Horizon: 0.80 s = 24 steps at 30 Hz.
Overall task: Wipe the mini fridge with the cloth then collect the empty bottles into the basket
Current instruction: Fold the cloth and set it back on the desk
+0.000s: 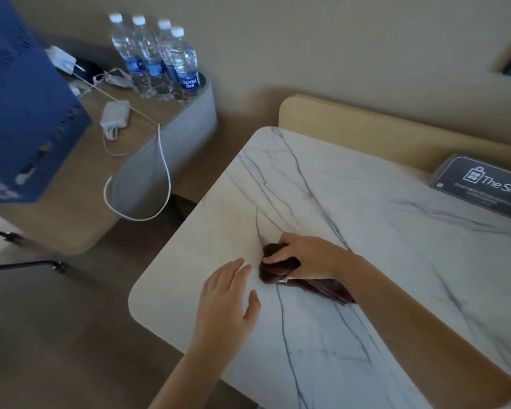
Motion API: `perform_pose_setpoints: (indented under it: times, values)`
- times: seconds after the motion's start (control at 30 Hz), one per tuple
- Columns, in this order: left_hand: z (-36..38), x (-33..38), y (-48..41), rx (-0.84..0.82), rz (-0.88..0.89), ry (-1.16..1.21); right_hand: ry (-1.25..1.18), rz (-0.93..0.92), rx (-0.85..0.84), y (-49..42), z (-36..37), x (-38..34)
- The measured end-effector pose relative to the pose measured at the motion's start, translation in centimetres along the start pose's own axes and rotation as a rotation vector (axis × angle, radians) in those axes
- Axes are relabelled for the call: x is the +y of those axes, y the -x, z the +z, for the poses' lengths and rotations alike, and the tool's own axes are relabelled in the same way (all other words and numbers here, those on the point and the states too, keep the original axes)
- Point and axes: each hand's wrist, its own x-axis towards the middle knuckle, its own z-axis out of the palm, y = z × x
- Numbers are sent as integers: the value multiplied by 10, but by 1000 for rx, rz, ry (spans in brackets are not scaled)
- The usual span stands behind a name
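Gripping a dark brown cloth (279,271), the right hand (306,255) has its fingers curled over the bunched left end.

Head view, cloth:
- soft, napped fabric, brown going to maroon
- crumpled under the fingers, flatter layered folds running right beneath the wrist
- small pale tag at its near edge
- lies on the counter (366,202), toward the near left rounded corner

Left hand (227,296): released, palm down, fingers straight and slightly spread, holding nothing. It sits just beside the cloth's left end. Cannot tell whether it touches the surface.

Counter: smooth marble look, white with thin grey veins, slight sheen, rounded corners. A dark grey card (484,181) printed "The Shop" lies at its far right edge. A pale yellow padded rail (366,128) runs behind it.

Left side: a lower desk (171,137) with a wood-grain top and a curved grey padded rim
- four bottles (155,57) of clear ribbed plastic with white caps and blue labels, one reading AQUAFINA
- they stand upright, packed close, at the far corner by the wall, well apart from the cloth; how full they are, cannot tell
- white adapter (115,113), boxy with rounded edges
- thin white cable (167,178) looping over the rim
- blue slotted box (27,98) at far left, blurred

Black metal stand legs (27,262) on the brown floor, lower left
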Motion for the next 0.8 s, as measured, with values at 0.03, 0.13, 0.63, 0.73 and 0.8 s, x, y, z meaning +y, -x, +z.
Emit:
perform_pose_setpoints:
  times: [0.03, 0.13, 0.63, 0.73, 0.8]
  values:
    - [1, -1, 0, -10, -4, -3, -7, 9, 4, 0, 1, 1]
    - [6, -1, -1, -27, 18, -8, -95, 60, 60, 13, -1, 3]
    - [31, 24, -20, -61, 302, -11, -38, 340, 882, 89, 80, -30]
    - [42, 22, -18, -86, 331, -42, -57, 384, 816, 88, 86, -26]
    - [49, 18, -19, -80, 354, -39, -48, 380, 833, 88, 88, -21]
